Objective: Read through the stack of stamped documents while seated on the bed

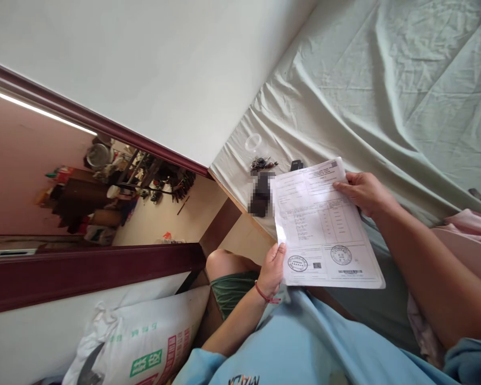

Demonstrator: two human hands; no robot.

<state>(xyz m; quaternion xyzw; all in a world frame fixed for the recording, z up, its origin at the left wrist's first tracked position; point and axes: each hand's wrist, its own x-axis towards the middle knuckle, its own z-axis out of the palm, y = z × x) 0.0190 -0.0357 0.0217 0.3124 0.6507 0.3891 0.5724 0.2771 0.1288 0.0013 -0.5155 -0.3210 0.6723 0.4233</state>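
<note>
A white printed document [316, 214] is held up over my lap, tilted. It bears a table of small print, two round stamps and a barcode along its lower part. My left hand [272, 270] pinches its lower left edge, thumb on the front; a red string bracelet circles that wrist. My right hand [364, 192] grips the upper right edge, thumb on the front and fingers behind. Whether more sheets lie beneath the top page I cannot tell. Just beyond the paper on the bed lie a blurred-out dark object [261, 195] and a small black item [297, 165].
A bed [344, 101] with a pale green sheet fills the right. Near the wall [144, 64] are a bunch of keys [263, 163] and a clear plastic container [254, 143]. A printed white sack [144, 337] stands at lower left, by a doorway with a dark red frame [104, 272].
</note>
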